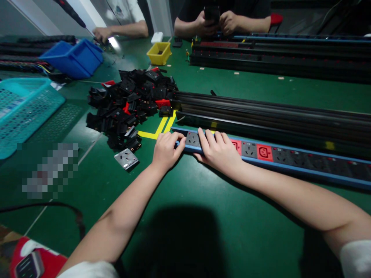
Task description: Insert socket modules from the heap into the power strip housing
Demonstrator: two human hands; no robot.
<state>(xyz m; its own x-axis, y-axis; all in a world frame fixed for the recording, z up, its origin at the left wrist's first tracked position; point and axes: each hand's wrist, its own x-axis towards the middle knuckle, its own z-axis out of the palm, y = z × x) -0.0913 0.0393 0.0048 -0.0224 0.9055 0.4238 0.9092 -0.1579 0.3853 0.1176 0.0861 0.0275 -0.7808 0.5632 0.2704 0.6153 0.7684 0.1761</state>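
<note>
A long power strip (292,170) with a blue housing lies across the green table, fitted with black and red socket modules. My left hand (168,150) is closed at its left end, thumb and fingers curled around the blue edge; whatever lies under the fingers is hidden. Just right of it, a black socket module (192,139) shows in the strip. My right hand (222,152) grips the strip from above, fingers across the top and thumb at the near side. One loose socket module (126,158) rests left of my left hand, near a heap of black and red modules (127,100).
Black rails (261,112) lie behind the strip. Yellow tape (149,134) marks the table. Further off are a yellow bin (159,53), a blue bin (72,58) and a turquoise basket (29,104). Two people sit opposite, one holding a phone (212,14).
</note>
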